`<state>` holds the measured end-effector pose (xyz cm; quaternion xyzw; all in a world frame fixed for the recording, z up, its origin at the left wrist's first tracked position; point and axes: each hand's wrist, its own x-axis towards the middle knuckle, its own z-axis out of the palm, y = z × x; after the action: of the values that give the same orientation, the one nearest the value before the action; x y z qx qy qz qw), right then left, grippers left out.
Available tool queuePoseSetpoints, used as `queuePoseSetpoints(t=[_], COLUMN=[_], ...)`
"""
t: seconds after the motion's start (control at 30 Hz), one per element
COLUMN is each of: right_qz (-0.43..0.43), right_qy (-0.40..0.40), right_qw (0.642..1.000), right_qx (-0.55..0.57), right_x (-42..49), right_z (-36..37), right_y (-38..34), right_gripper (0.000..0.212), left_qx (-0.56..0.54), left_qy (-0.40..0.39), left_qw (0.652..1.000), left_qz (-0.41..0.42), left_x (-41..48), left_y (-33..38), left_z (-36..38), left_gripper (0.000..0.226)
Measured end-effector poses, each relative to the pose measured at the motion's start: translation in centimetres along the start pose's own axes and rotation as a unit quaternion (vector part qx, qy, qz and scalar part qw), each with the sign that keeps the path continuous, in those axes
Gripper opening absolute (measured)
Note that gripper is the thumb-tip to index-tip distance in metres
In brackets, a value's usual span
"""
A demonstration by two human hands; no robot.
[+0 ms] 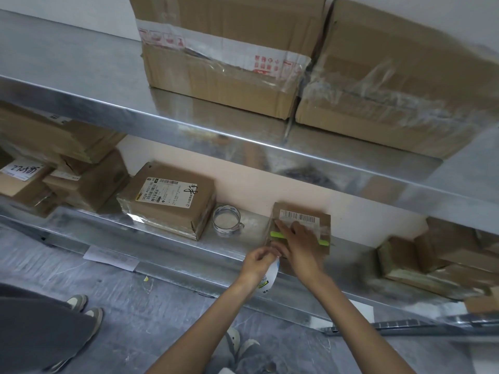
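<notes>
A small cardboard parcel [302, 214] with a barcode label lies on the lower metal shelf [167, 247]. My right hand [298, 241] lies on top of it, forefinger stretched along the label, and a bright green stick-like tool [278, 234] runs under the hand and pokes out at both sides. My left hand [259, 261] is at the shelf's front edge, pinching a curled white label sheet [268, 279] that hangs below it.
A roll of clear tape [226, 220] stands left of the parcel, beside a labelled box [167, 201]. More boxes fill the shelf's left [62, 174] and right [442, 260] ends. Two large taped cartons [224, 49] sit on the upper shelf. Another person's shoes [86, 309] stand at left.
</notes>
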<state>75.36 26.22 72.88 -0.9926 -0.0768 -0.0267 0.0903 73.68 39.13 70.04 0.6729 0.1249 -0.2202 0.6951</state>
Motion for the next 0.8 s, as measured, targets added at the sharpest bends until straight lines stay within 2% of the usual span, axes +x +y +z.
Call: queuePoseSetpoints(t=[0.13,0.33,0.4,0.43,0.53,0.67,0.73,0.8], right_qz=[-0.007,-0.02,-0.027,-0.03,-0.025,-0.045,-0.007,0.052], right_qy=[0.059,0.071,0.064,0.058,0.028,-0.005,-0.022,-0.002], right_qw=[0.996,0.995,0.995,0.996,0.999,0.997,0.994,0.98], right_qx=[-0.063,-0.071,-0.071,-0.066,-0.014,0.056,0.106,0.194], right_x=[0.3,0.4,0.3,0.3,0.1,-0.6,-1.0,-1.0], right_z=[0.6,0.6,0.5,0.5,0.0,-2.0,-3.4,-4.6], right_y=[0.0,0.0,0.1,0.2,0.5,0.9,1.1,1.0], right_gripper=[0.052,0.053,0.057,0.057,0.047,0.062,0.052,0.038], left_qx=[0.043,0.053,0.033,0.03,0.027,0.027,0.015,0.005], left_qy=[0.005,-0.021,-0.018,-0.017,-0.022,-0.02,-0.024,-0.041], left_qw=[0.999,0.998,0.999,0.999,0.999,0.999,1.0,0.999], left_qz=[0.013,0.014,0.009,0.006,0.003,0.0,0.007,0.014], left_x=[1.0,0.7,0.4,0.4,0.2,0.1,0.0,-0.2], left_y=[0.2,-0.2,-0.3,-0.4,-0.2,0.4,1.1,2.0], left_z=[-0.1,-0.7,-0.9,-0.9,-0.9,-0.7,-0.5,-0.2], left_gripper=[0.011,0.013,0.029,0.03,0.029,0.041,0.034,0.022])
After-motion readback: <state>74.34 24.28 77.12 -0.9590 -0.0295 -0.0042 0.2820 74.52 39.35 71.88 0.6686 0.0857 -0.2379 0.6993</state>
